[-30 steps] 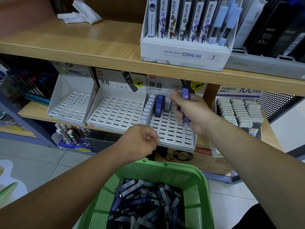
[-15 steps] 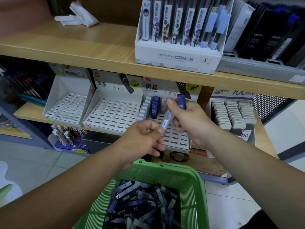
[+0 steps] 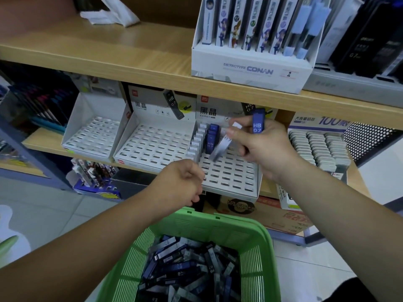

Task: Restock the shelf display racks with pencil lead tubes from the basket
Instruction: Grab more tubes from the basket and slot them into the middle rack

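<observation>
On the lower shelf point(image 3: 38, 143), starting at the left, 2 racks show bare slots: the left rack point(image 3: 93, 138) and the middle rack point(image 3: 157, 144). The left hand point(image 3: 181, 184) hovers just above the green basket point(image 3: 262, 234) with its fingers curled under. I cannot tell whether it grips anything, but so near the heap of tubes point(image 3: 192, 269) it looks placed to fetch more. The right rack point(image 3: 231, 177) is the rack in hand: the stood tubes point(image 3: 197, 142) fill slots along its left side only. Over it the right hand point(image 3: 263, 149) is clamped on 2 tubes — a grey tube point(image 3: 221, 147) pinched at the thumb and tilted down toward a slot, and a blue tube point(image 3: 258, 123) held upright behind, likely parked for its turn. Further right sits a box of erasers point(image 3: 316, 147). The shelves are pale wood — a Conan box point(image 3: 250, 70) stands on the upper shelf point(image 3: 109, 51), and pale tiles point(image 3: 54, 214) cover the floor.
</observation>
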Motion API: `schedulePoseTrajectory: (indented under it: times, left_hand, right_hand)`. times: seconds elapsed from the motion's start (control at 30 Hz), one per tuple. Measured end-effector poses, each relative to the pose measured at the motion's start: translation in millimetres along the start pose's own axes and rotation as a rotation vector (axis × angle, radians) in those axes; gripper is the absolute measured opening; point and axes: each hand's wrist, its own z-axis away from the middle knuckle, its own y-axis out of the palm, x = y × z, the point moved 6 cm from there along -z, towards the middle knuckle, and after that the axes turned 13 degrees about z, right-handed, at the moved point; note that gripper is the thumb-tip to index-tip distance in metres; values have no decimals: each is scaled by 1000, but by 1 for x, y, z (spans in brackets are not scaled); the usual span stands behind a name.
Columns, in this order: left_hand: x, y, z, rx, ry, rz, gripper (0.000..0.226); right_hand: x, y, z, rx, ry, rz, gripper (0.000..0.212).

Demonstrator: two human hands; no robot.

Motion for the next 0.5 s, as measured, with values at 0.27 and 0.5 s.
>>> schedulePoseTrajectory:
  times: [0.27, 0.5]
  left_hand:
    - [8, 3, -8, 16, 137, -235, 13]
    - [11, -4, -15, 5, 152, -255, 17]
  right_hand:
    - [-17, -9, -24, -246, -98, 349, 23]
    - [-13, 4, -30, -213, -121, 365, 19]
